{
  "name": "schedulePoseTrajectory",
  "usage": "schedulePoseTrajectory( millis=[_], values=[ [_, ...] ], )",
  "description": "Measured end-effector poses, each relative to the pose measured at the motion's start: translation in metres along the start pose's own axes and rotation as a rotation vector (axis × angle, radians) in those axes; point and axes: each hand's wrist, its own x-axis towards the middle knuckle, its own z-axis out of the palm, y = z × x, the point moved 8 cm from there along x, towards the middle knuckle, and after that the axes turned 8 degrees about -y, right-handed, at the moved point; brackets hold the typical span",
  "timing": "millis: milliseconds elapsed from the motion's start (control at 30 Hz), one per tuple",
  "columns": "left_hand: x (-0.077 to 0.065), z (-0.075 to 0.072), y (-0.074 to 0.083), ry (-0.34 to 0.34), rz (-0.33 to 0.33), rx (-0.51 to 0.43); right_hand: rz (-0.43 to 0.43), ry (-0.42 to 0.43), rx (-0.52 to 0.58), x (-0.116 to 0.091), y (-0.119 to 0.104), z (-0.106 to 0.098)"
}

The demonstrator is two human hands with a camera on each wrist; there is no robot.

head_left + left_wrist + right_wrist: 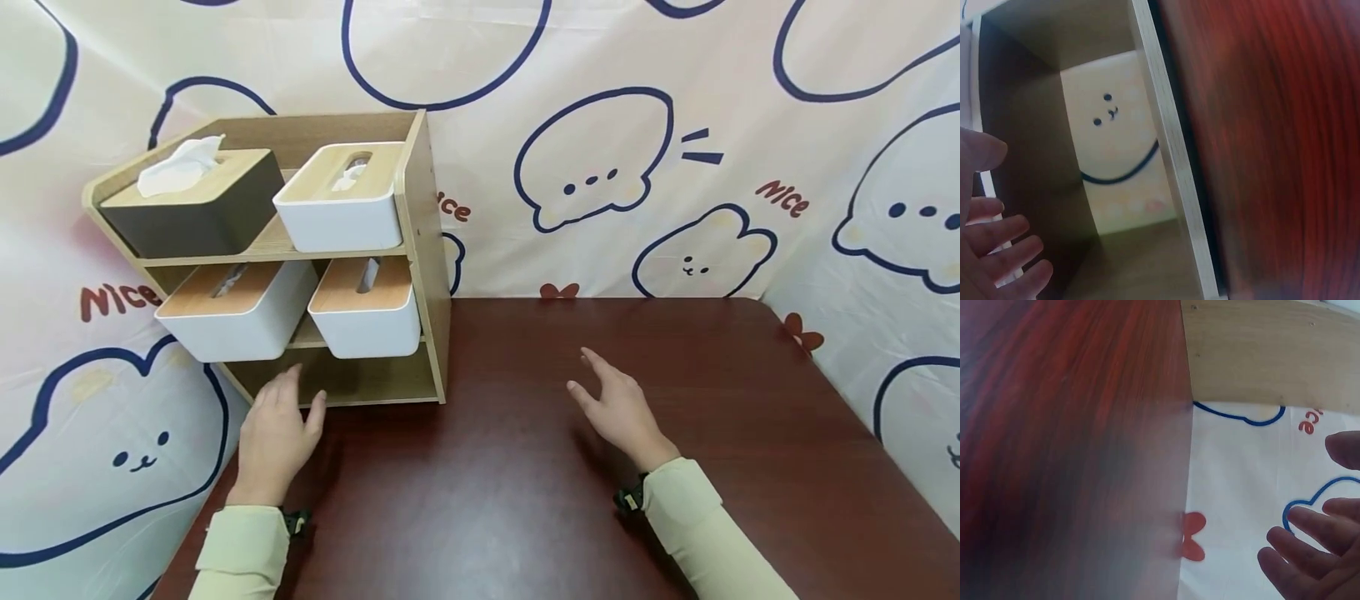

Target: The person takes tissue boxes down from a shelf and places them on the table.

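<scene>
My left hand (276,433) is held over the table in front of the shelf's bottom compartment, fingers relaxed and holding nothing. In the left wrist view its fingers (1007,250) overlap the edge of that bare compartment. The right hand (621,408) hovers above the table's middle right, thumb and fingers apart, with nothing in it. On the wooden shelf (433,250), nearest the left hand, sit two white tissue boxes with wooden lids, a left one (232,325) and a right one (367,321). Above them are a black tissue box (202,217) and another white one (341,217).
The dark red-brown table (510,500) runs from the shelf to the right-hand wall. A cloth (480,167) with cartoon outlines hangs behind it and along both sides. A tissue (183,165) sticks up from the black box.
</scene>
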Motion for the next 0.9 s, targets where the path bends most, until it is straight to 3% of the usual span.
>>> schedulePoseTrajectory(
  millis=[167, 400, 633, 900],
  values=[
    [0.005, -0.006, -0.024, 0.009, -0.076, -0.003, -0.03, -0.028, 0.034, 0.014, -0.012, 0.012],
    [0.01, -0.018, -0.063, -0.105, -0.225, 0.031, -0.069, -0.088, 0.072, 0.037, -0.034, 0.036],
    [0.007, -0.034, -0.086, -0.036, -0.348, 0.027, -0.112, -0.12, 0.075, 0.056, -0.058, 0.055],
    [0.005, -0.033, -0.108, 0.004, -0.478, -0.075, -0.152, -0.133, 0.092, 0.071, -0.084, 0.074]
  ],
)
